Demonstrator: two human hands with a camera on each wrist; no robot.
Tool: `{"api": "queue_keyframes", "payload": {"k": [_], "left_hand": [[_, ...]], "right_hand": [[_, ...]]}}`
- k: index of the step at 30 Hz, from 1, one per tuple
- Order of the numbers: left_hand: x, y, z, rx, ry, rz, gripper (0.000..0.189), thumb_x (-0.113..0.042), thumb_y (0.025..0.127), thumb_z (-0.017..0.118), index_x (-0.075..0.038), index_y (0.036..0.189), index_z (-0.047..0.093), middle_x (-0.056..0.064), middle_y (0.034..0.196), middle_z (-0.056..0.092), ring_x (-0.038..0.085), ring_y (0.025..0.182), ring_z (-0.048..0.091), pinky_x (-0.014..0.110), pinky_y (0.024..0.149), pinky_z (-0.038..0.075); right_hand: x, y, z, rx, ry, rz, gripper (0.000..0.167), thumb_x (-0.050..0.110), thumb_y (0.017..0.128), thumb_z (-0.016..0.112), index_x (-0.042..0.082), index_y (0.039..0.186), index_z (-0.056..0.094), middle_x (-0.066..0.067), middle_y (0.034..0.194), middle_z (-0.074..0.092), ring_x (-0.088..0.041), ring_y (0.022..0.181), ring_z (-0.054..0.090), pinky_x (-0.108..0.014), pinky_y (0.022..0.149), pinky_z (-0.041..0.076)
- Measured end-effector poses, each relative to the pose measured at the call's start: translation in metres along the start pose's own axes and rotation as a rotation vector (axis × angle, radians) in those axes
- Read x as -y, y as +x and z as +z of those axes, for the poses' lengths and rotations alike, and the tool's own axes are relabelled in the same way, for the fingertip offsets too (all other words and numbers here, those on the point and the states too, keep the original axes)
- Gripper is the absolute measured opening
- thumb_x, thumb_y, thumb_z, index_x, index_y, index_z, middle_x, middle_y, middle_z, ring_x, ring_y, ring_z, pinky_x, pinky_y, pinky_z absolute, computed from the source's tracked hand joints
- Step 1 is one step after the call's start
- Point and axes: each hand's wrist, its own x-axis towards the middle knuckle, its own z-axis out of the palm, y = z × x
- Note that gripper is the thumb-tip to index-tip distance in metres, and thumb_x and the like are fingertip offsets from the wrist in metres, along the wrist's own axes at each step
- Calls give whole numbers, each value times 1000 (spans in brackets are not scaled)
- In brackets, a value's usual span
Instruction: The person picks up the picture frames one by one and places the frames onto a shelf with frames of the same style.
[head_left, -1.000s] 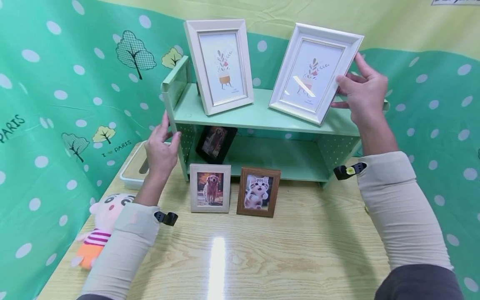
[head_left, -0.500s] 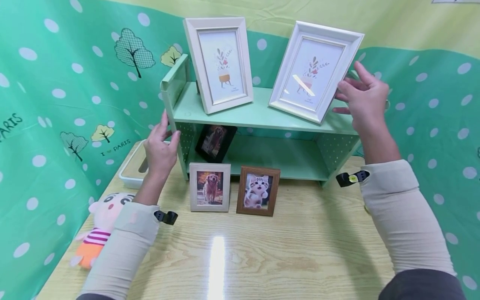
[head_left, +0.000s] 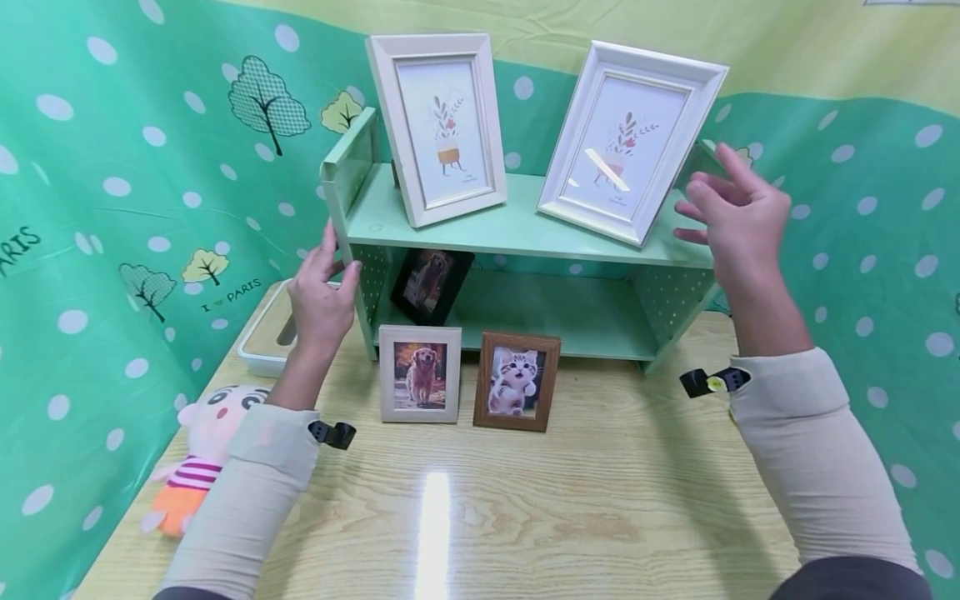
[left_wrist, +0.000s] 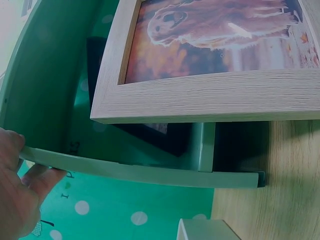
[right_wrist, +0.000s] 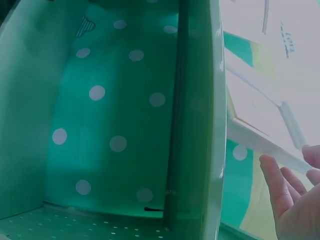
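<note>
My left hand (head_left: 322, 304) grips the front edge of the green shelf's left side panel (left_wrist: 135, 170), thumb and fingers on either side of it. My right hand (head_left: 742, 221) hovers with loosely bent fingers just right of a white picture frame (head_left: 555, 200), holding nothing. That frame leans back on the top board of the shelf (head_left: 517, 237), turned slightly. To its left stands a cream picture frame (head_left: 493, 142) with a similar plant print. In front of the shelf stand a pale frame with a dog photo (head_left: 423, 379) and a brown frame with a kitten photo (head_left: 514, 383).
A black picture frame (head_left: 426, 287) tilts inside the lower compartment at the left. Beside the shelf on the table (head_left: 570, 517) sits a white box with a wood-toned lid (head_left: 262, 362). A plush doll (head_left: 198, 467) lies by the left forearm. Polka-dotted cloth (head_left: 862, 292) hangs behind.
My right hand has let go of the white picture frame's right edge and drawn away to the right and slightly down. The frame stays leaning on the shelf; my left hand has not moved.
</note>
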Motion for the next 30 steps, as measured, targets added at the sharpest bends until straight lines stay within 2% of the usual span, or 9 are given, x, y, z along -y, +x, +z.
{"api": "queue_keyframes", "payload": {"k": [9, 17, 24, 30], "left_hand": [[0, 1, 0, -4, 3, 6, 60, -9, 97, 66, -17, 153, 46, 23, 128, 67, 38, 112, 71, 46, 97, 64], [-2, 0, 0, -6, -1, -9, 62, -5, 96, 67, -18, 153, 46, 24, 126, 67, 39, 112, 71, 46, 97, 64], [-2, 0, 0, -6, -1, -14, 63, -5, 96, 67, -19, 153, 45, 24, 128, 66, 39, 112, 71, 46, 96, 64], [-1, 0, 1, -9, -3, -9, 64, -4, 95, 68, -19, 153, 46, 24, 128, 66, 40, 110, 71, 47, 94, 65]], "right_hand": [[-13, -26, -6, 68, 80, -32, 63, 17, 82, 84, 26, 141, 62, -5, 116, 73, -17, 81, 78, -33, 58, 67], [-28, -43, -10, 115, 19, -58, 61, 18, 85, 82, 25, 142, 61, -7, 121, 74, -14, 83, 79, -29, 61, 67], [-44, -56, -14, 161, -47, -38, 60, 22, 88, 79, 23, 145, 59, 1, 118, 76, -10, 86, 78, -28, 64, 68], [-63, -70, -15, 226, -91, -20, 63, 23, 91, 76, 14, 149, 54, 8, 111, 77, -7, 87, 77, -28, 65, 68]]}}
